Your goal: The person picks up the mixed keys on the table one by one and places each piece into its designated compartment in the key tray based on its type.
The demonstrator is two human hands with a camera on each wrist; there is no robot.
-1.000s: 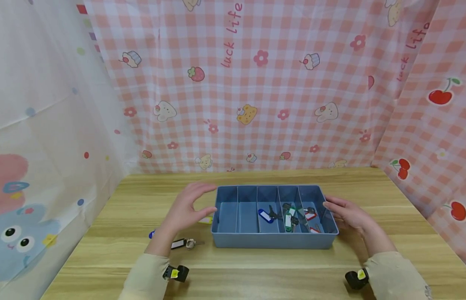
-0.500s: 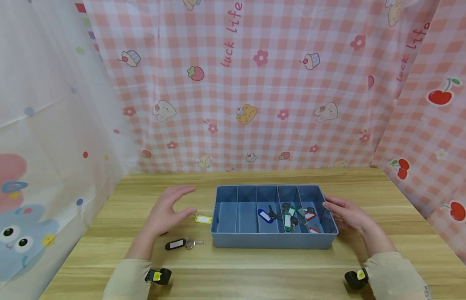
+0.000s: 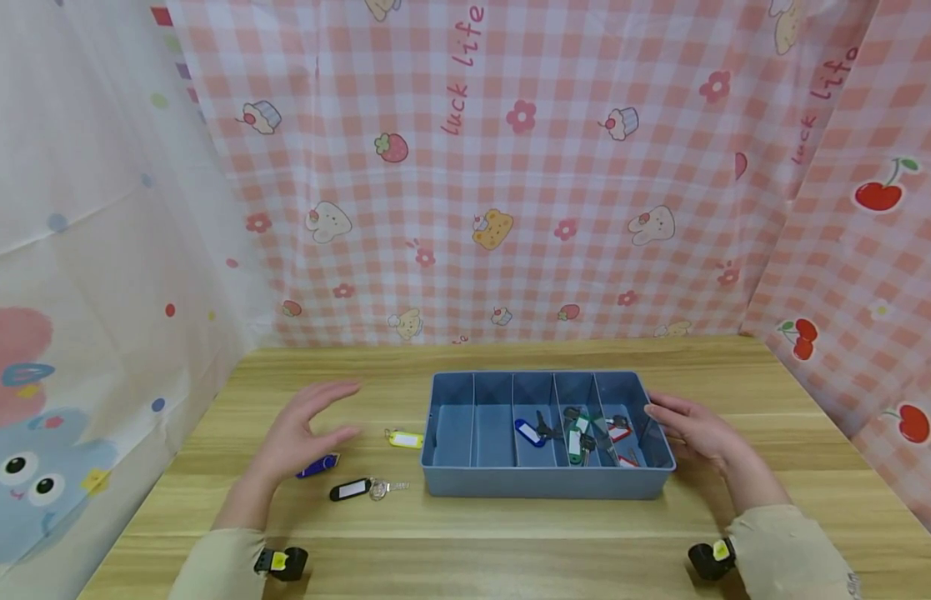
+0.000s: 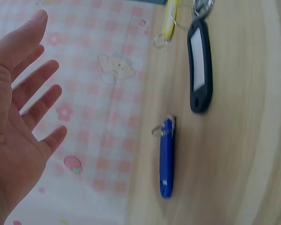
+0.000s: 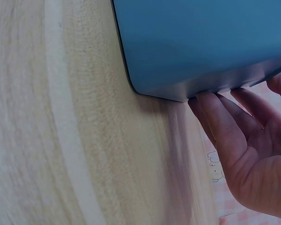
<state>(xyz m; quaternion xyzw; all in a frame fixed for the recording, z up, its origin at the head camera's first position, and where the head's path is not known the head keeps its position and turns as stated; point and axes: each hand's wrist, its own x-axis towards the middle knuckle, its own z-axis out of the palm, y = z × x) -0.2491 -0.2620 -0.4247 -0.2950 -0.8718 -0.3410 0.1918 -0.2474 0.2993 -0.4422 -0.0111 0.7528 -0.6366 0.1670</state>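
My left hand (image 3: 292, 437) hovers over the left of the table, fingers spread, holding nothing. Close by it lies a blue key tag (image 3: 318, 465), which rests on its narrow edge in the left wrist view. A black key tag (image 3: 350, 489) with a silver key (image 3: 396, 485) lies nearer the front, and a yellow key tag (image 3: 405, 439) sits beside the box. With extended fingers, my right hand (image 3: 693, 429) touches the right end of the blue divided box (image 3: 548, 482). Its fingertips (image 5: 208, 96) press against the end wall.
Inside the box, the middle compartment has a blue key tag (image 3: 530, 432) with a dark key. Green key tags (image 3: 575, 444) with keys lie to its right, and red key tags (image 3: 619, 432) in the rightmost compartment. Checked cloth (image 3: 510, 167) hangs behind the table.
My left hand has moved left, away from the box, uncovering the yellow, black and blue key tags on the table. My right hand and the box have stayed in place.
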